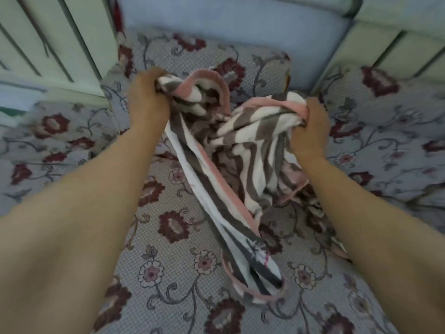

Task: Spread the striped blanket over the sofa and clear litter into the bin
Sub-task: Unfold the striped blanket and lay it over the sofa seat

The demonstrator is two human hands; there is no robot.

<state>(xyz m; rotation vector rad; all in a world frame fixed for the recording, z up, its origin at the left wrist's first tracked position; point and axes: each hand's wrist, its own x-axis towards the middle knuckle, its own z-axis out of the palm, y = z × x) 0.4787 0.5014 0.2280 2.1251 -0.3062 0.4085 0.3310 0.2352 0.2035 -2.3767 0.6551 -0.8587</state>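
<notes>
Both hands are fisted on the striped blanket (240,145), the left hand (148,102) gripping a bunched pink-edged corner, the right hand (310,126) clutching another fold. The crumpled blanket hangs between them, its lower end trailing onto the floral sofa (183,273) seat below.

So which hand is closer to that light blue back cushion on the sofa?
Left. The left hand grips the grey-and-white striped, pink-edged blanket just below the light blue back cushion; the right hand grips it lower, farther away.
</notes>
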